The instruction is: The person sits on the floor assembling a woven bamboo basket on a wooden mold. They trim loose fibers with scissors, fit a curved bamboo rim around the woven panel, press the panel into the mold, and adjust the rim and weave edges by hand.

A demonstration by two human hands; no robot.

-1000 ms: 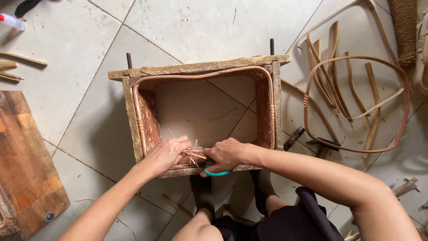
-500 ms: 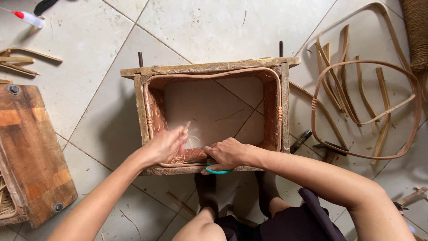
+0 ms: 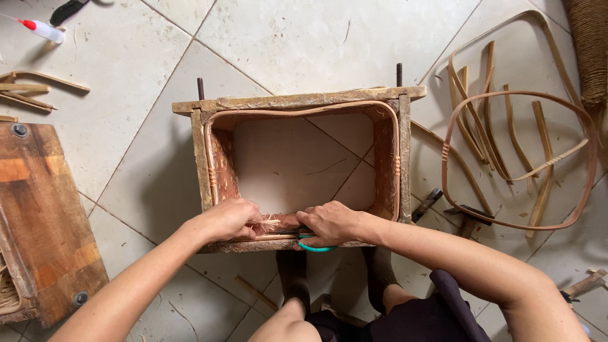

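- A rectangular wooden frame (image 3: 297,101) sits on the pale tiled floor (image 3: 304,38), open through the middle so the tiles show inside it; a bent rattan band (image 3: 218,117) lines its inner walls.
- The left hand (image 3: 227,220) rests on the near rail of the frame, left of its middle, fingers curled and pinching a tuft of pale fibre strands (image 3: 269,223) that fans out just beside the thumb.
- The right hand (image 3: 330,223) lies on the same rail, just right of the tuft, fingers bent and closed around green-handled scissors (image 3: 313,246); only the loop of the handle shows below the palm, and the blades are hidden, so I cannot tell whether they are parted.
- The two hands are near each other, with the tuft between them.
- Two dark metal rods (image 3: 200,87) stand up from the far corners of the frame.
- Right of the frame lies a closed rattan hoop (image 3: 573,120), with loose cane strips (image 3: 487,107) across and beside it.
- Between the frame and the hoop lies what looks like a small hammer (image 3: 428,204).
- Left of the frame stands a dark wooden block (image 3: 38,215) with bolts.
- Far left of the frame, a red-capped glue bottle (image 3: 41,30) lies above some wood slivers (image 3: 28,88).
- The person's feet in dark socks (image 3: 294,278) rest just below the frame's near rail.
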